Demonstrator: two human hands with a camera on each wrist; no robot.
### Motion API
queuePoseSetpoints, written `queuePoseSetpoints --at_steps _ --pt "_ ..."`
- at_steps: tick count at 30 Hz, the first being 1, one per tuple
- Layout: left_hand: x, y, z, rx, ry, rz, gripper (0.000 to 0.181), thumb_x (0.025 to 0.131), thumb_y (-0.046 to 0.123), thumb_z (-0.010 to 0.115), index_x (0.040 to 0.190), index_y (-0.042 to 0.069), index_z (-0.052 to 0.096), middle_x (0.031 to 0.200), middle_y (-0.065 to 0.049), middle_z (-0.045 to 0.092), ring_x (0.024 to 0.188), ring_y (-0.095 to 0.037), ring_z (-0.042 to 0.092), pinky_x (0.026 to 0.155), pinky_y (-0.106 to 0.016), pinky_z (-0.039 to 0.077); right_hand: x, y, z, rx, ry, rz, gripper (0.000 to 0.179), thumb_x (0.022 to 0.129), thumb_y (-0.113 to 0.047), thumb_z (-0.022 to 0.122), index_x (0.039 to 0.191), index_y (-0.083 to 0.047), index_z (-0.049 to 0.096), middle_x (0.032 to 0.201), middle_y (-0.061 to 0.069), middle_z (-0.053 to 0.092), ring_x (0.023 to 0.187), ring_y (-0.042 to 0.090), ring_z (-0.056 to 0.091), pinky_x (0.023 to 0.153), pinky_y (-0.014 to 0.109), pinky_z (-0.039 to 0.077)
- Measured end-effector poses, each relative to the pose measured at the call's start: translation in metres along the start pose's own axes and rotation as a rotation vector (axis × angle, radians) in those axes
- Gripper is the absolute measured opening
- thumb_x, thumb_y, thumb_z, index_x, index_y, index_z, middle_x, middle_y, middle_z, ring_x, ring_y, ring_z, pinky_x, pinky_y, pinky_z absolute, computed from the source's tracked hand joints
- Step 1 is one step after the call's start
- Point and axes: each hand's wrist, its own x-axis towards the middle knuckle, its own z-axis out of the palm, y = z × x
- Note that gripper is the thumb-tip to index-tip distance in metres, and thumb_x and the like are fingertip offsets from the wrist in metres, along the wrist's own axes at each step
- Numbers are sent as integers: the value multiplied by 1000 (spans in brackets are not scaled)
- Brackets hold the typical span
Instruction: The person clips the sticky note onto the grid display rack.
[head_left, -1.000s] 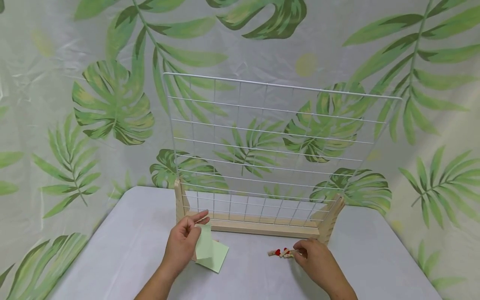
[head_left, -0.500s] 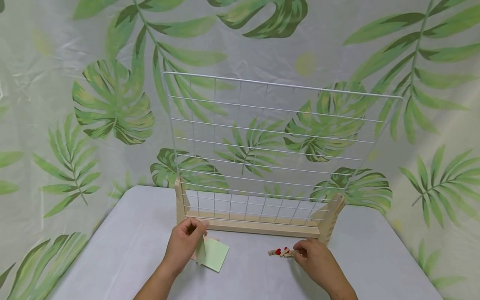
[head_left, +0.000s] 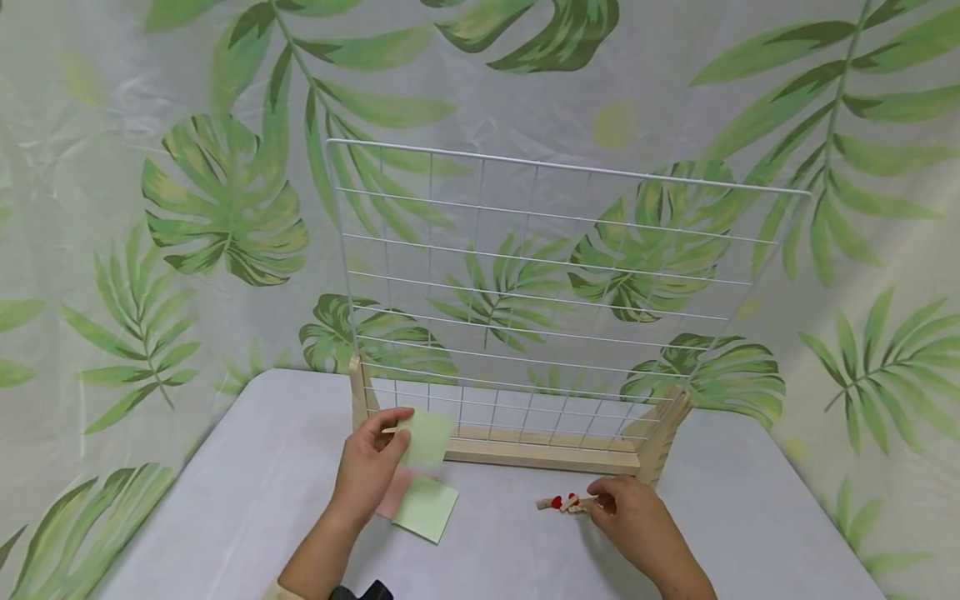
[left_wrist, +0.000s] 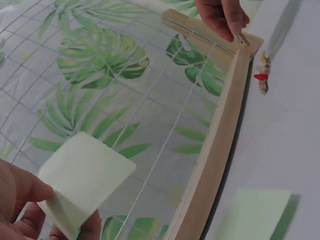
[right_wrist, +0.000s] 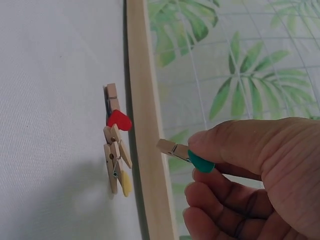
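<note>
My left hand (head_left: 367, 467) pinches a pale green sticky note (head_left: 427, 437) between thumb and fingers, in front of the rack's lower left part. The left wrist view shows this note (left_wrist: 87, 175) held up by its lower edge. In the right wrist view, my right hand (right_wrist: 240, 170) pinches a small wooden clothespin (right_wrist: 172, 148) by its end with a teal decoration. Below the left hand, a green sticky note pad (head_left: 426, 510) lies on the table, partly over pink notes (head_left: 395, 492). Beside the right hand are several more clothespins (right_wrist: 112, 142), with red and yellow decorations showing.
A white wire grid (head_left: 569, 167) stands in a wooden base (head_left: 540, 457) across the table's back half. Its wooden side supports (head_left: 663, 437) rise at both ends. Behind hangs a leaf-patterned curtain (head_left: 517, 108). The table has a white cloth (head_left: 495, 567).
My left hand has turned the green note, edge-on half a second ago, so its face shows, and raised it a little, uncovering the pink notes. The right hand stays almost still.
</note>
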Motion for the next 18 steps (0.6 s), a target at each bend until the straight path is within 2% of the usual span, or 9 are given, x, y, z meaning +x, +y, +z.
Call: queuePoseSetpoints --at_steps 5,10,14,18 --pt "9 2 9 -127 25 -9 46 99 3 62 143 12 54 121 -12 65 101 -10 62 81 -18 52 -1 1 1 5 13 6 11 83 -12 83 86 -16 74 81 -6 66 76 6 58 67 25 51" --pt "15 3 21 -221 65 -39 42 97 1 65 139 4 58 117 -6 66 102 -5 63 83 -15 52 -1 3 2 5 24 3 11 84 -13 83 85 -18 73 79 -8 66 75 5 57 67 25 50" --pt "17 3 30 -238 116 -44 39 97 4 67 134 0 62 118 -10 68 101 -6 63 84 -13 52 0 2 2 16 10 6 9 86 -13 81 88 -17 73 78 -9 67 73 5 56 65 25 49" --pt "21 1 34 -215 170 -33 36 96 8 69 131 -1 65 121 -15 68 98 -6 63 82 -12 52 2 2 3 24 8 0 7 89 -14 78 95 -14 77 85 -7 70 78 6 58 66 26 50"
